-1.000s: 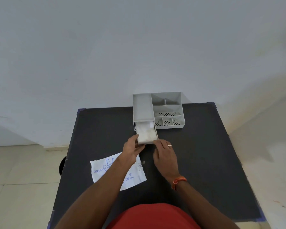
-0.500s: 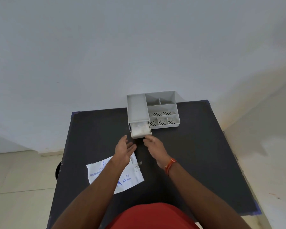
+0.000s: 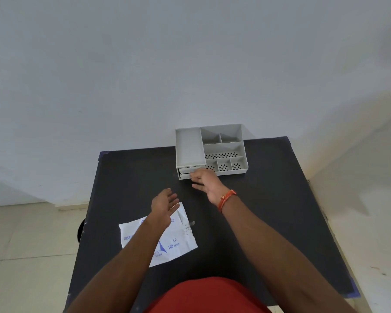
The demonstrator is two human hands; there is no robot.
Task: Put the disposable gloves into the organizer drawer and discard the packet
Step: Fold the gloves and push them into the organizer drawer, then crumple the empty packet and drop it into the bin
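drawer (image 3: 186, 172) now pushed in, right hand (image 3: 207, 182) fingers against it, left hand (image 3: 164, 207) spread above packet (image 3: 176, 238)

Black table (image 3: 269, 222), square top, blue-taped corners, set against a pale wall. Grey organizer (image 3: 212, 150) sits at the far edge, slightly right of centre, open compartments on top, some with perforated floors; drawer (image 3: 185, 173) at its front left nearly flush. White packet (image 3: 176, 242) with blue print lies flat on the near left part, tilted, well apart from the organizer. A small pale scrap (image 3: 192, 223) lies just beside the packet's right edge.
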